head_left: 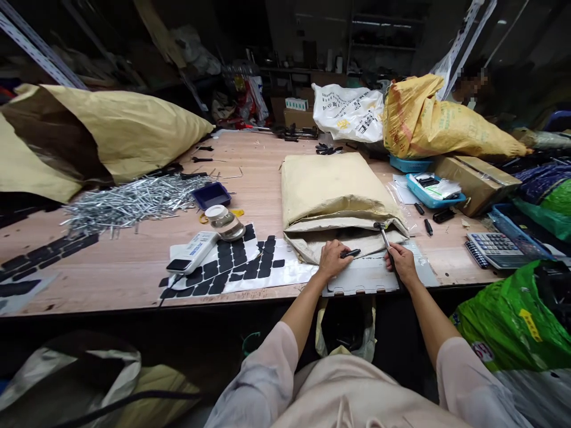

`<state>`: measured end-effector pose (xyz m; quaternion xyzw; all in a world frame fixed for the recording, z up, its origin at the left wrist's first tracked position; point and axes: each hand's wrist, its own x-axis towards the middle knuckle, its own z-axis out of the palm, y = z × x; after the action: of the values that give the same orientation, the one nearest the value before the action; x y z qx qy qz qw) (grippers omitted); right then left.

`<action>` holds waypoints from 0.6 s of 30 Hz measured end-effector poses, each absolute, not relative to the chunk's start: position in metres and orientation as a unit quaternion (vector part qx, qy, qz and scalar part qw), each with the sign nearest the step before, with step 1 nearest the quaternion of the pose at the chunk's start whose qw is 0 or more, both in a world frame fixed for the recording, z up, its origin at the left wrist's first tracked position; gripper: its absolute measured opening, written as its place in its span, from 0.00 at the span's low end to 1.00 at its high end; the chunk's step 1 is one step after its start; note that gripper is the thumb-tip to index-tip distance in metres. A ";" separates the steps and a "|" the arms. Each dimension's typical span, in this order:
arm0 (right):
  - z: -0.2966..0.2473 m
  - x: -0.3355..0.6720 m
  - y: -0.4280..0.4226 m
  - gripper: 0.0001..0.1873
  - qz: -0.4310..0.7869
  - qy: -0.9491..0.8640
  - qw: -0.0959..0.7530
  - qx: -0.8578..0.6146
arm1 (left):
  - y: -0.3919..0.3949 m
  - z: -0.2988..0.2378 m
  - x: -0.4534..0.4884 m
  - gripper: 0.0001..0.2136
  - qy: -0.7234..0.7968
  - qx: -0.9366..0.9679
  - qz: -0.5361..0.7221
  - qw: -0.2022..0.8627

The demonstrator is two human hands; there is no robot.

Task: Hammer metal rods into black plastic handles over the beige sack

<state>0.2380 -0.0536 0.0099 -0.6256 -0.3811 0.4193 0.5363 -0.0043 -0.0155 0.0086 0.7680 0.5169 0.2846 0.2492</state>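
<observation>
Two bare hands work low over the near edge of the desk (256,172), as seen from where I stand. The left hand (331,259) has its grip closed on a short black piece (351,253), one end jutting clear; its long axis runs rightward and slightly away from the person. The right hand (402,263) has its grip closed around a metal-shafted tool (386,239), shaft directed away and leaning left. The black piece lies left of the tool, between the hands, nearer the left; its free end and the tool's head are apart, the head lying farther off and to the right. Beyond, a paper sack (330,184) lies with its open mouth toward both hands.
</observation>
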 end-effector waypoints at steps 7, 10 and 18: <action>0.009 0.239 -0.053 0.25 0.435 -0.371 0.551 -0.608 | -0.129 -0.001 -0.011 0.12 0.399 0.840 0.332 0.158; 0.007 0.238 -0.054 0.25 0.434 -0.374 0.547 -0.611 | -0.144 0.000 -0.008 0.16 0.402 0.850 0.309 0.141; 0.006 0.234 -0.052 0.27 0.424 -0.372 0.539 -0.625 | -0.014 0.023 0.013 0.08 0.544 0.775 0.299 0.114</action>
<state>0.2339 -0.0520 0.0059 -0.6255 -0.3716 0.4242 0.5392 0.0126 -0.0137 0.0232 0.7755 0.5442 0.2991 0.1142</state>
